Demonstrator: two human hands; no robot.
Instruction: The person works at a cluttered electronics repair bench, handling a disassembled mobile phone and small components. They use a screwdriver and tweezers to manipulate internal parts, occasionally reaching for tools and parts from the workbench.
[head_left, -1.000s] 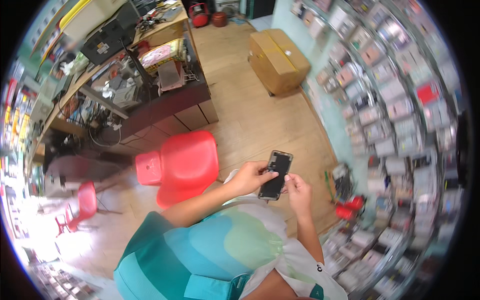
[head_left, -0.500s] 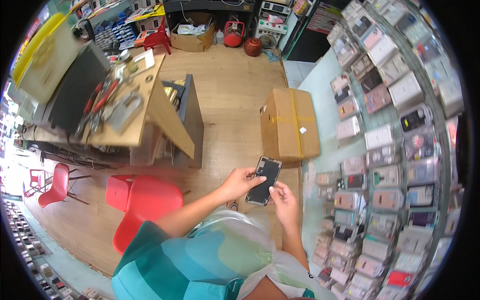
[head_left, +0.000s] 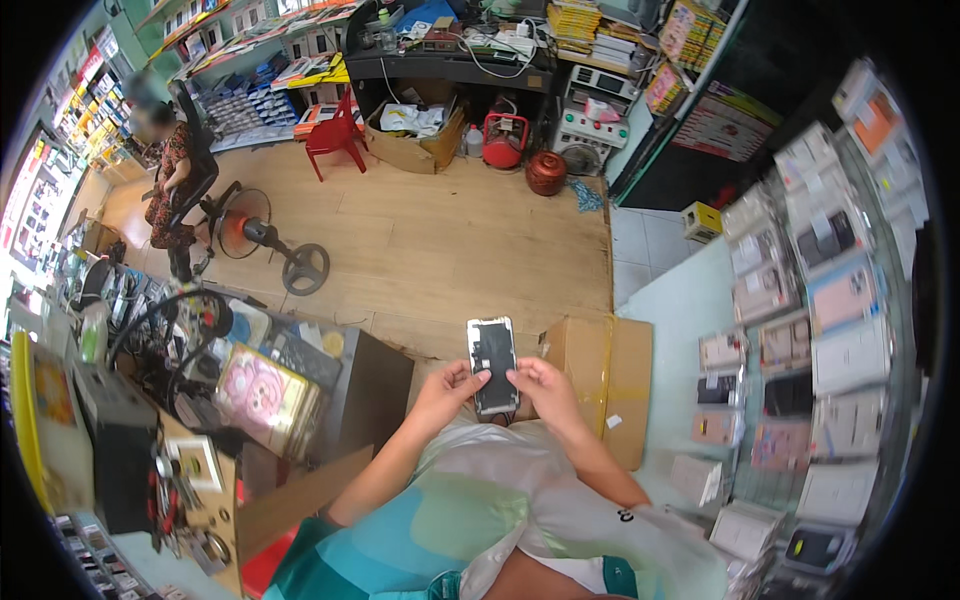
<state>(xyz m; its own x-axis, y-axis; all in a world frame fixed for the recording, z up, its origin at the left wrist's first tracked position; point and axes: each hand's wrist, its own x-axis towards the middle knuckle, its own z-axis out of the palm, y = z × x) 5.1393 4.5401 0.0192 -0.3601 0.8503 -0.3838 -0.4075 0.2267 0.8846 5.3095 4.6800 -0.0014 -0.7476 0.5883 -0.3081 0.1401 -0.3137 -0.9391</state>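
Observation:
A phone screen (head_left: 493,350) with its dark inner side up and a pale rim is held out before my body, nearly upright in view. My left hand (head_left: 446,393) grips its left edge near the lower end, thumb lying on the dark face. On the opposite edge my right hand (head_left: 546,392) also holds it, thumb on top and fingers behind. Most of the fingers under the screen are hidden.
A taped cardboard box (head_left: 585,385) stands just beyond my right hand. Left is a cluttered workbench (head_left: 385,385). A standing fan (head_left: 262,232), a red chair (head_left: 338,137) and a seated person (head_left: 170,185) are farther off. Packaged phone cases (head_left: 845,290) line the right.
My view has moved forward past the workbench, and the cardboard box is now nearer. The screen has turned from tilted to almost straight, still in both hands.

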